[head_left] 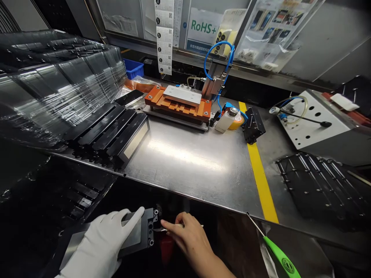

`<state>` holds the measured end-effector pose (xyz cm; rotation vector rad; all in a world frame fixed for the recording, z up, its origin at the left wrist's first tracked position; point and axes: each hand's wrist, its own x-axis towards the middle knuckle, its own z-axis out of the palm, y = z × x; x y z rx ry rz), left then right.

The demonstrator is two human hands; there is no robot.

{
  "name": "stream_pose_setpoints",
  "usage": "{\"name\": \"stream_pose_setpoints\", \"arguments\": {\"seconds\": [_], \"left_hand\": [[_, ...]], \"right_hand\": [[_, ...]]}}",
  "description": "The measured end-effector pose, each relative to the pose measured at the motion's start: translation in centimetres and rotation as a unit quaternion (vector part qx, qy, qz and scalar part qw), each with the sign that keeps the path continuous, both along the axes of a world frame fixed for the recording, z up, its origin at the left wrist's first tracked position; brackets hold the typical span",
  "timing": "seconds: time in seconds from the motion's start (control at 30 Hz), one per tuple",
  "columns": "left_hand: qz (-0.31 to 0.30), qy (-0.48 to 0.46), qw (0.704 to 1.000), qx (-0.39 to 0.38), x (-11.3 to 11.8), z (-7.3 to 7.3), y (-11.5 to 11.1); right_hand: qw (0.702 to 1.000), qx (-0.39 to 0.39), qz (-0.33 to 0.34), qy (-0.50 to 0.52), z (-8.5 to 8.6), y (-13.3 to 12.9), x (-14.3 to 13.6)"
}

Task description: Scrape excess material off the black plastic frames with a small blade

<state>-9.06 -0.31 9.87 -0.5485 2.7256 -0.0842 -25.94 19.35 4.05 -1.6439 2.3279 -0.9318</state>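
Note:
My left hand point(106, 235), in a white glove, is wrapped around a long black plastic part point(147, 222) with a grey panel on its face. The part is held below the table's front edge, its end with holes and round bosses pointing right. My bare right hand point(193, 236) pinches a small knife point(160, 229), most of which is hidden by the fingers. Its thin metal blade reaches the holed end of the part; whether it touches cannot be made out.
Several similar black parts point(116, 131) lie in a row at the table's left, beside film-wrapped stacks point(66, 85). Behind stands an orange fixture point(176, 106) with blue air hose. A white bottle point(227, 120) is near it. A green-handled tool point(281, 256) hangs at the front edge.

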Motion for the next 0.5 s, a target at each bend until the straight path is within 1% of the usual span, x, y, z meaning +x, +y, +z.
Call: {"name": "stream_pose_setpoints", "arguments": {"seconds": [0.1,0.23,0.37,0.5], "left_hand": [[-0.001,-0.022,1.0,0.005,-0.34,0.59,0.08],[-0.012,-0.005,1.0,-0.004,-0.12,0.33,0.09],[-0.033,-0.014,0.999,-0.003,0.06,0.29,0.01],[-0.059,-0.009,0.998,0.003,-0.1,0.91,-0.1]], "right_hand": [[0.998,-0.038,0.004,0.055,0.37,-0.23,-0.26],[0.994,-0.059,0.012,0.086,0.71,-0.44,-0.53],[0.993,-0.062,0.02,0.099,0.35,-0.59,-0.68],[0.992,-0.06,0.03,0.106,-0.16,-0.77,-1.01]]}}
